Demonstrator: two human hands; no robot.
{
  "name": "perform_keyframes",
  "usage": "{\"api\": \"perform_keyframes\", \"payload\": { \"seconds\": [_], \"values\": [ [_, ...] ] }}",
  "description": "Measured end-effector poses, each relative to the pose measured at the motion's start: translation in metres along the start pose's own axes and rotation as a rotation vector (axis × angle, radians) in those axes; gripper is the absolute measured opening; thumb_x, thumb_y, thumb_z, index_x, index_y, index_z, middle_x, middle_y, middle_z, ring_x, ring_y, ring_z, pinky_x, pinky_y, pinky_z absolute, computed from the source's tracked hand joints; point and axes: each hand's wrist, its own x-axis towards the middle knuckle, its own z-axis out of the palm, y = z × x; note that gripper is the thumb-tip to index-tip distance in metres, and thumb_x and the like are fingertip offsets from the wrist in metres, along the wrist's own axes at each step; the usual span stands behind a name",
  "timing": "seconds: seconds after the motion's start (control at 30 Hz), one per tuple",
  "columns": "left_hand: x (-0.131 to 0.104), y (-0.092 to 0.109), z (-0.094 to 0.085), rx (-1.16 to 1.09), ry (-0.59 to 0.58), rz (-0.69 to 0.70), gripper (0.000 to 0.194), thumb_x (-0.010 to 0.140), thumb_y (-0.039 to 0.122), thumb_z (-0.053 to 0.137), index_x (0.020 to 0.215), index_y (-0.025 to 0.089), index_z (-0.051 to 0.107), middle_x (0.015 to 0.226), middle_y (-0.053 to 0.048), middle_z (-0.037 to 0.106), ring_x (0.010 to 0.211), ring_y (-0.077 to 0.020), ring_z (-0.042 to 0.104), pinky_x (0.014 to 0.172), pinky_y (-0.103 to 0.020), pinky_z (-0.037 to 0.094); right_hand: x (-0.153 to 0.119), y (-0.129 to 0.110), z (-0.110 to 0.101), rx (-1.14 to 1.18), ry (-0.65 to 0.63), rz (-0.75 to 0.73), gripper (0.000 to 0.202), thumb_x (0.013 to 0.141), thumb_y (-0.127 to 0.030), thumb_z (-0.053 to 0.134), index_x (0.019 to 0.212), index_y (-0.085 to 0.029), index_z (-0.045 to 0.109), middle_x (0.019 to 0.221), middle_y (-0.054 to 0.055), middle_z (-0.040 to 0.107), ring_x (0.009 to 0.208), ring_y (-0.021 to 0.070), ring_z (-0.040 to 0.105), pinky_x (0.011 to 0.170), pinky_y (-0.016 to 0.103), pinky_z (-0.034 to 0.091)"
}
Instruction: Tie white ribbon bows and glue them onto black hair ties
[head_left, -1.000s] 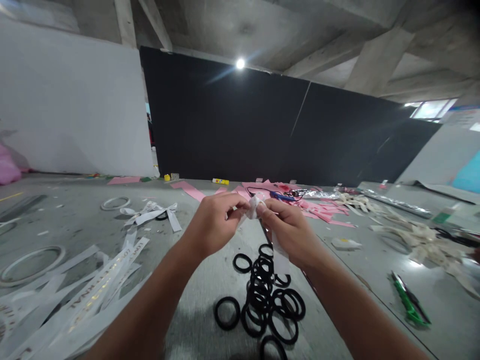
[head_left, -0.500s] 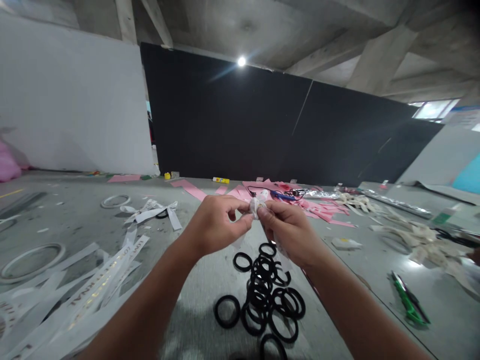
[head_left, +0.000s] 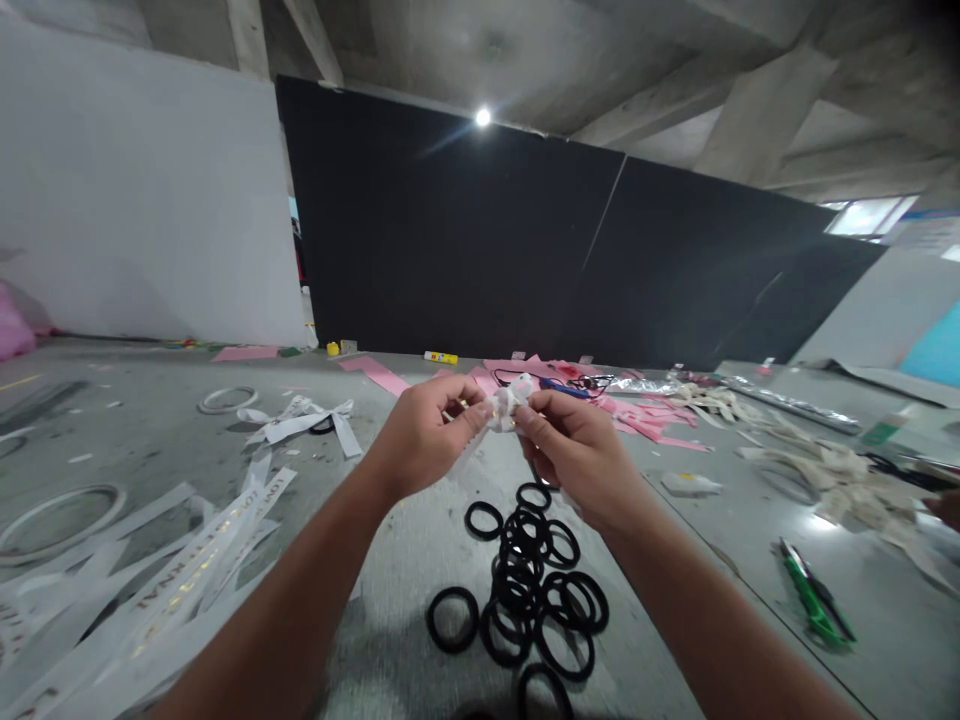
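A small bunched piece of white ribbon (head_left: 508, 406) is pinched between both hands above the grey table (head_left: 405, 560). My left hand (head_left: 435, 430) grips its left side with thumb and forefinger. On its right side, my right hand (head_left: 574, 450) pinches it the same way. A thin, pale, see-through strip trails below the fingers. Beneath the hands lies a loose pile of several black rings (head_left: 517, 570), touched by neither hand.
White printed ribbons (head_left: 202, 560) and a white ring (head_left: 229, 400) lie at left. Pink strips (head_left: 382, 375) and a yellow tube (head_left: 440, 357) sit behind. At right are a green cutter (head_left: 814, 595), a small white bottle (head_left: 690, 484), cream ribbons (head_left: 847, 480) and part of another person's hand (head_left: 946, 510).
Both hands have shifted slightly; the left fingers have moved left, and more of the bunched white ribbon shows between the fingertips.
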Motion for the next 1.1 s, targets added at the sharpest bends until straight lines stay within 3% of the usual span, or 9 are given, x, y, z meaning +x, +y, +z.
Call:
{"api": "perform_keyframes", "payload": {
  "seconds": [0.17,0.27,0.43,0.57,0.67,0.8,0.93,1.0,1.1],
  "values": [
    [-0.001,-0.003,0.015,-0.120,0.224,-0.059,0.016,0.090,0.030,0.052,0.080,0.018,0.056,0.080,-0.002,0.057,0.069,-0.0127,0.051,0.063,-0.026,0.041,-0.001,-0.001,0.004,0.015,0.032,0.029,0.027,0.087,-0.043,0.064,0.077,-0.018,0.059,0.049,-0.007,0.042,0.041,0.0042,0.034,0.037,0.017,0.023],
    [-0.002,-0.004,0.021,-0.132,0.224,-0.079,0.016,0.092,0.031,0.050,0.083,0.019,0.055,0.071,0.001,0.054,0.061,-0.0114,0.046,0.058,-0.026,0.037,0.000,-0.002,0.006,0.146,0.077,0.095,0.029,0.086,-0.048,0.064,0.082,-0.020,0.056,0.058,-0.006,0.045,0.042,0.0033,0.034,0.035,0.016,0.020],
    [-0.004,0.001,0.019,-0.048,0.128,-0.030,0.012,0.091,0.023,0.047,0.081,0.020,0.053,0.066,0.003,0.053,0.059,-0.0108,0.045,0.057,-0.025,0.036,-0.002,-0.005,0.007,0.170,0.025,0.074,0.050,0.078,-0.049,0.072,0.120,-0.029,0.053,0.103,0.002,0.057,0.052,0.0048,0.045,0.036,0.017,0.026],
    [-0.007,0.006,0.018,-0.003,0.029,-0.007,0.015,0.094,0.025,0.044,0.082,0.020,0.053,0.068,0.002,0.055,0.061,-0.0116,0.048,0.058,-0.025,0.037,-0.003,-0.004,0.010,0.133,-0.007,0.037,0.034,0.075,-0.038,0.077,0.101,-0.022,0.062,0.084,-0.001,0.058,0.050,0.0042,0.038,0.040,0.018,0.029],
    [-0.008,0.005,0.022,-0.021,0.057,-0.081,0.022,0.096,0.029,0.040,0.078,0.020,0.050,0.064,0.003,0.050,0.059,-0.0117,0.046,0.055,-0.025,0.035,-0.003,-0.003,0.012,0.193,0.059,0.075,0.025,0.075,-0.037,0.077,0.084,-0.019,0.061,0.067,-0.004,0.054,0.046,0.0038,0.034,0.039,0.018,0.025],
    [-0.008,-0.001,0.032,-0.178,0.131,-0.178,0.031,0.098,0.039,0.038,0.073,0.021,0.042,0.059,0.004,0.045,0.052,-0.0102,0.044,0.050,-0.023,0.034,-0.002,-0.005,0.014,0.241,0.076,0.117,0.028,0.073,-0.040,0.077,0.078,-0.019,0.058,0.058,-0.006,0.050,0.043,0.0044,0.035,0.038,0.018,0.025],
    [-0.007,-0.001,0.036,-0.384,0.038,-0.225,0.039,0.095,0.055,0.041,0.075,0.021,0.047,0.053,0.005,0.047,0.046,-0.0098,0.045,0.045,-0.023,0.036,-0.002,-0.006,0.014,0.265,0.066,0.145,0.036,0.071,-0.045,0.078,0.073,-0.019,0.053,0.051,-0.007,0.047,0.042,0.0056,0.038,0.037,0.018,0.029],
    [-0.006,-0.002,0.036,-0.412,0.010,-0.208,0.037,0.090,0.054,0.053,0.077,0.019,0.054,0.053,0.005,0.048,0.045,-0.0086,0.043,0.044,-0.022,0.035,-0.001,-0.006,0.013,0.279,0.056,0.160,0.037,0.071,-0.046,0.078,0.074,-0.020,0.052,0.051,-0.007,0.048,0.042,0.0057,0.040,0.037,0.018,0.030],
    [-0.004,-0.004,0.034,-0.430,0.081,-0.194,0.031,0.086,0.047,0.061,0.078,0.018,0.061,0.055,0.005,0.047,0.044,-0.0064,0.036,0.043,-0.022,0.032,-0.001,-0.007,0.012,0.330,0.033,0.168,0.038,0.071,-0.047,0.078,0.087,-0.022,0.054,0.058,-0.007,0.051,0.043,0.0064,0.044,0.035,0.017,0.030]
  ]
}}
